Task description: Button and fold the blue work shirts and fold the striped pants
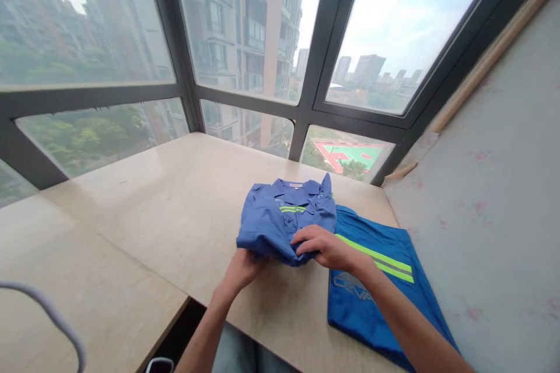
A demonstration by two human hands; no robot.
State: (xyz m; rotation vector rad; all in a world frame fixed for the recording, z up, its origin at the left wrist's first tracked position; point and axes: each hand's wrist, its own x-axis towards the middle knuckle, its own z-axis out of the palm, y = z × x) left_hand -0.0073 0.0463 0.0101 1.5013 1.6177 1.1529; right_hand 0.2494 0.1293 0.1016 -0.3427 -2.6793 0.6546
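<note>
A folded blue work shirt (284, 213) with yellow-green reflective stripes lies on the light wooden tabletop (175, 210). My left hand (242, 268) grips the shirt's near edge from below, fingers tucked under the cloth. My right hand (324, 245) rests on top of the near right corner, fingers curled over the fabric. To the right lies a second, brighter blue garment (380, 291) with reflective stripes and a printed logo; my right forearm crosses over it.
The table sits in a bay of large dark-framed windows (306, 70) at the back. A pale wall (494, 186) closes in the right side. A curved grey cable or handle (56, 320) shows at bottom left.
</note>
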